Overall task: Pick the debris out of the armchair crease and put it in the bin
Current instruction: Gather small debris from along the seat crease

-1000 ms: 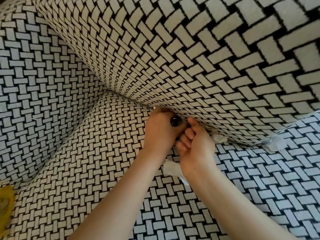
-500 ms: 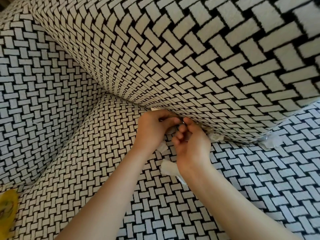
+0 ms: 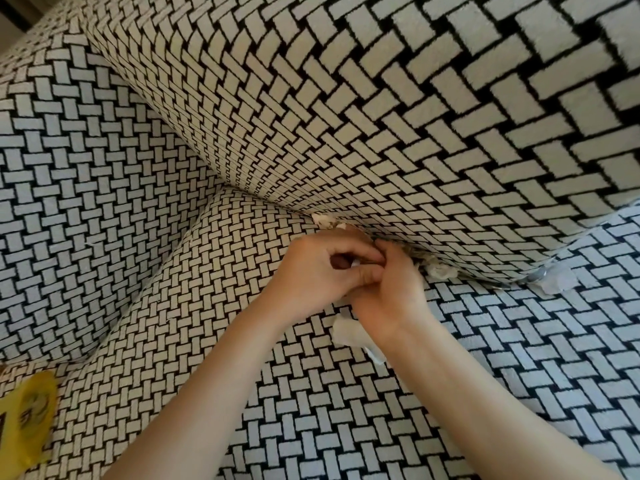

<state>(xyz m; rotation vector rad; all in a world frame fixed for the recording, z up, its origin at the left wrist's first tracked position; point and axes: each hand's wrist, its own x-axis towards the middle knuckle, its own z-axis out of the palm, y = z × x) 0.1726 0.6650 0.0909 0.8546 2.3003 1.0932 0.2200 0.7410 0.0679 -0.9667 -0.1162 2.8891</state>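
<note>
Both hands meet at the crease between the seat and the back cushion of the black-and-white woven armchair (image 3: 381, 150). My left hand (image 3: 322, 275) is curled, its thumb and fingers pinching small debris; a white scrap (image 3: 355, 263) shows between them. My right hand (image 3: 393, 296) touches the left hand's fingertips and holds a crumpled white paper (image 3: 349, 336) that sticks out under the wrist. More debris sits in the crease: a tissue bit (image 3: 323, 220) above the left hand, a white wad (image 3: 440, 270) right of the hands, and a clear plastic wrapper (image 3: 558, 283) farther right. No bin is in view.
The armrest (image 3: 86, 202) rises on the left. A yellow object (image 3: 31, 420) lies at the lower left edge. The seat cushion (image 3: 519, 358) spreads to the right and toward me.
The dark round piece pinched in my left fingers a second ago is now hidden inside the curled hand. Both hands have closed up against each other at the crease.
</note>
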